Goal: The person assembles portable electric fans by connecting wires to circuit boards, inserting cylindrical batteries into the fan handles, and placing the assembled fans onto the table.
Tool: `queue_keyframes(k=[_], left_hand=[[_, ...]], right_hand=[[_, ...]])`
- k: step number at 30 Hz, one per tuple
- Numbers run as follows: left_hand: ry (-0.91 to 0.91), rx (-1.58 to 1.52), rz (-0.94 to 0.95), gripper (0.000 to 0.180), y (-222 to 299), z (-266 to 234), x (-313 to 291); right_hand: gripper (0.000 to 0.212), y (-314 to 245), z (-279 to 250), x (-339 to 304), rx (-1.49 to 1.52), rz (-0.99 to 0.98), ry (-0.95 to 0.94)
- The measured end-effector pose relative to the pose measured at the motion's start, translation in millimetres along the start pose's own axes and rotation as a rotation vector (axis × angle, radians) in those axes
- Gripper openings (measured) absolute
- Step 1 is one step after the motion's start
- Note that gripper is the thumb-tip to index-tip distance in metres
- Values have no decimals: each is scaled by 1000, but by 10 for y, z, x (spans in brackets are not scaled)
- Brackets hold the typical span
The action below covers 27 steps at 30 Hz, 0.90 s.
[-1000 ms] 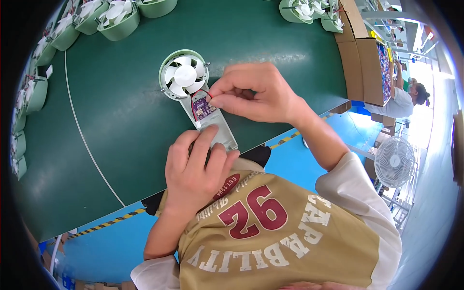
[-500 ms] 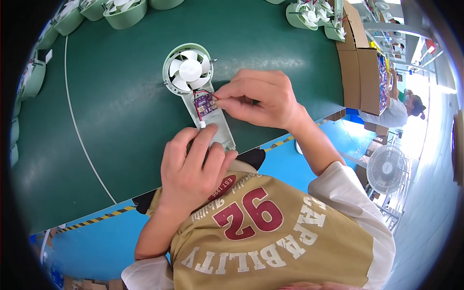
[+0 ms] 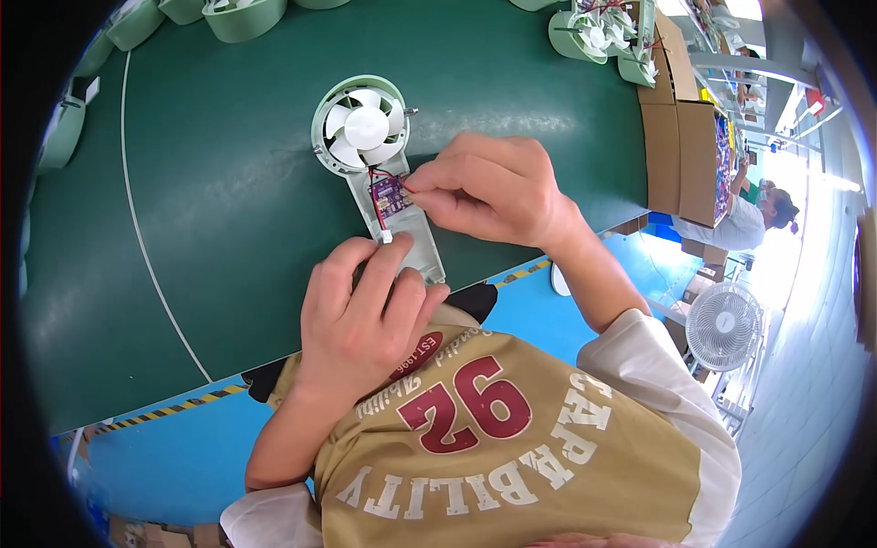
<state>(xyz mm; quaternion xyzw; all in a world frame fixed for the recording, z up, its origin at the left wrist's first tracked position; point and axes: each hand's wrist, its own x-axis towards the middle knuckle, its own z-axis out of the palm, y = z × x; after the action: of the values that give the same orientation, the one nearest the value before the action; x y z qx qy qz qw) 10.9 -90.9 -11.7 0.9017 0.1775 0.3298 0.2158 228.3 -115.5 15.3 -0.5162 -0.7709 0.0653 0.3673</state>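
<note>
A pale green fan housing (image 3: 423, 248) lies on the bench, its open handle pointing toward me. White fan blades (image 3: 366, 128) fill its round far end. Inside the handle sits a purple circuit board (image 3: 389, 197), with red and black wires running beside it to a white plug (image 3: 386, 236). My left hand (image 3: 358, 306) is closed about the handle's near end, a fingertip against the plug; its thumb side is partly hidden. From the right, my right hand (image 3: 493, 190) pinches a red wire (image 3: 408, 186) at the board's edge. The wire's tip is hidden by the fingers.
Green housings with white fans (image 3: 242, 18) line the far and left bench edges; more (image 3: 585, 35) stand at far right. A cardboard box (image 3: 681, 151) is at the bench's right. Beyond are a floor fan (image 3: 724, 326) and a person in white (image 3: 738, 224).
The view has shifted slightly, so the fan housing appears a little further right. Both hands keep nearly the same pose, the right still pinching at the board's edge.
</note>
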Motion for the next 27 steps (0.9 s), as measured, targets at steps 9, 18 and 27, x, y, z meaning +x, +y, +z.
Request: queue_keyframes(k=[9,18,27], left_hand=[[-26,-71,-16,27,-55,-70,-41],[-49,-86,-15,26,-61,-90,-42],[-76,-80,-7,24,-45,-44,-21]], right_hand=[[22,-77,-39,139,-1,-5,-119],[23,-174,3,128,-84,17,-140],[28,-246,54,9,-213,12,-134]])
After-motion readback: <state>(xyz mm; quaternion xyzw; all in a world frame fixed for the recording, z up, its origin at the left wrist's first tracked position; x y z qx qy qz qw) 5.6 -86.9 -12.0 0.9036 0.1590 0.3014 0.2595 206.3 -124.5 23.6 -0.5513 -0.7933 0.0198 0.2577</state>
